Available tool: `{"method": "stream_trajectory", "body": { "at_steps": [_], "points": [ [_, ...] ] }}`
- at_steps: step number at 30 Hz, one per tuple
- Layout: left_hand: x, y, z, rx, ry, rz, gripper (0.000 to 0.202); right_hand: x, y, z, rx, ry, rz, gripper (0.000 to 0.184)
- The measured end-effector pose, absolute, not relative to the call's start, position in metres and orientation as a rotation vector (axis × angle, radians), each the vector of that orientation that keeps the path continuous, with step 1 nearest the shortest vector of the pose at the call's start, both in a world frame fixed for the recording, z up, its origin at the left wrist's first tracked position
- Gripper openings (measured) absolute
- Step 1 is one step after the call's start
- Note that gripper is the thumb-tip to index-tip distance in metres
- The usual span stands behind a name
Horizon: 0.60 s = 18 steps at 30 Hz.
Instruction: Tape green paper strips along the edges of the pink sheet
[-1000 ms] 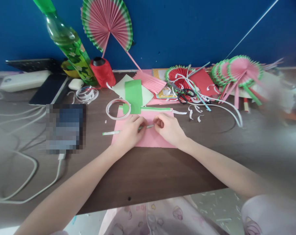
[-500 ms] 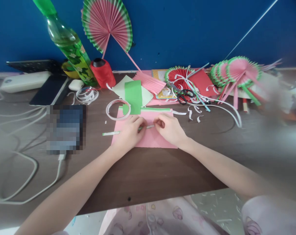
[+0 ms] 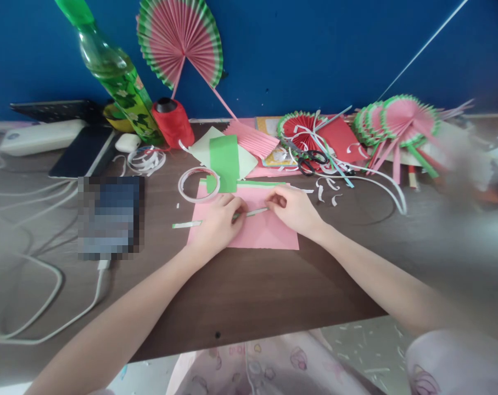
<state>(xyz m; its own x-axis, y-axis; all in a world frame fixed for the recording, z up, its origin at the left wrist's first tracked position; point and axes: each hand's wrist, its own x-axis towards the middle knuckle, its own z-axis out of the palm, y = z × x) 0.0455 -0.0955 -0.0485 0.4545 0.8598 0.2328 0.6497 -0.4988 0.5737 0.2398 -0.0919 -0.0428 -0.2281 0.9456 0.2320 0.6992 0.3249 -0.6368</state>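
A narrow green-and-white strip runs slantwise across the pink paper, its left end sticking out past the paper. My left hand grips the strip's middle with curled fingers, resting on the paper. At the strip's right end, my right hand is closed in a pinch; its fingertips partly hide that end. Along the paper's far edge lies a green band edged in white. Beyond my left hand are a roll of tape and a green paper piece.
Black-handled scissors, paper scraps and folded pink-green fans lie toward the back right. A red thread spool and a green bottle stand back left. A phone with a cable lies left.
My right hand has moved slightly to the right, and a longer stretch of the strip shows between the hands. My left hand stays in place.
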Motion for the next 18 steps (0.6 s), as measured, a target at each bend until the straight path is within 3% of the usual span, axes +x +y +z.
{"method": "stream_trajectory", "body": {
  "at_steps": [18],
  "points": [
    [0.045,-0.0955,-0.0495,2.341,1.257,0.72,0.009,0.2449,-0.0874,-0.0374,-1.421,-2.121,0.81,0.014]
  ]
}}
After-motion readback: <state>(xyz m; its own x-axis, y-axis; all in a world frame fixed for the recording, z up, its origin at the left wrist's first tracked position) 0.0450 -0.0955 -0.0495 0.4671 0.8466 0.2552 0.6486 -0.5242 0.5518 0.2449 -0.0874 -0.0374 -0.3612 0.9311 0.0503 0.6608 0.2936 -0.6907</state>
